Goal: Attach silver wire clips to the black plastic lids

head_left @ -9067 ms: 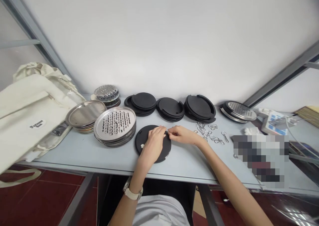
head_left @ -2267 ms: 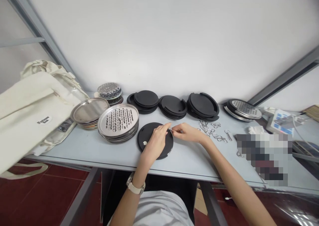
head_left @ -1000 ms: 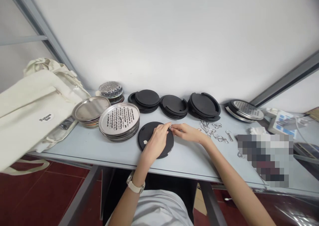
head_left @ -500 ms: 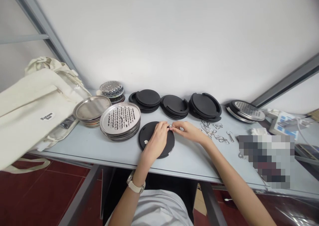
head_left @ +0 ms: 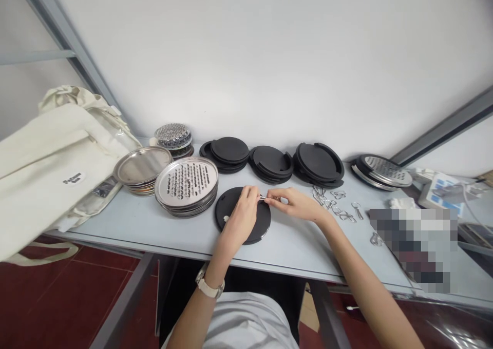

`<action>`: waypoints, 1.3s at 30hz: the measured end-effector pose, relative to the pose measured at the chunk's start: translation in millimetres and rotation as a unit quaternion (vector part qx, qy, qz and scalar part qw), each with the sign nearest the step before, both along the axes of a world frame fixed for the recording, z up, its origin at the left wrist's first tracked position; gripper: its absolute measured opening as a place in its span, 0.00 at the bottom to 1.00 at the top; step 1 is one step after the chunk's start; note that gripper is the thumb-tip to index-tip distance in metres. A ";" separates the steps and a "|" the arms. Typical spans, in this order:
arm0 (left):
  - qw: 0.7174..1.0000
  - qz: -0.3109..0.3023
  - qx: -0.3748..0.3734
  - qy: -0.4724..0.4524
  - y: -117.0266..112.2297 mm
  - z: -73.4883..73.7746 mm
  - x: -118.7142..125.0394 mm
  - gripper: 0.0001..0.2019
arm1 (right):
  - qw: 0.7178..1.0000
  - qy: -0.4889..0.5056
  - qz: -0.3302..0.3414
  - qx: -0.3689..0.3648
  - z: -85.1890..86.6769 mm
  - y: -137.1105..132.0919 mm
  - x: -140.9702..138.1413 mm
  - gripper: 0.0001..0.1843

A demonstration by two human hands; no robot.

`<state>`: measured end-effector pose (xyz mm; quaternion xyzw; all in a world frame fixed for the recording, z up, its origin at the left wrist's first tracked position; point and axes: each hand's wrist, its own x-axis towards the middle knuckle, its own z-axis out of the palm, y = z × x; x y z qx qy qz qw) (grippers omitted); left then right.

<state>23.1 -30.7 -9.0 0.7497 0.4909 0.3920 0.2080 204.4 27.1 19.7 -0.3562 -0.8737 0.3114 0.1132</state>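
Observation:
A round black disc [head_left: 228,204] with a small pale mark lies flat near the table's front edge. Over it rests my left hand [head_left: 242,218], its fingertips pinched. My right hand [head_left: 293,204] meets it from the right, thumb and finger pressed together. Between the two sets of fingertips shows a thin shiny metal wire piece [head_left: 262,198], which both hands grip at the disc's far right rim; most of it is hidden by the fingers. Several loose bent-wire metal clips [head_left: 327,204] lie on the table to the right of my right hand.
Left of the disc stand stacks of round metal grater plates [head_left: 187,182] and plain metal discs [head_left: 143,165]. Black round holders [head_left: 319,163] are piled along the wall. A grater assembly [head_left: 381,171] sits at the back right, and a cream bag [head_left: 42,169] at the left.
The fingertips have drawn slightly apart, and more of the metal wire piece shows between them. The disc stays in place under my left hand.

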 end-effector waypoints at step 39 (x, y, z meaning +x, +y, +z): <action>0.997 0.000 0.006 0.072 1.7 -10.3 2.3 0.13 | 0.997 -0.035 -0.029 -0.067 -15.1 5.1 0.5 0.18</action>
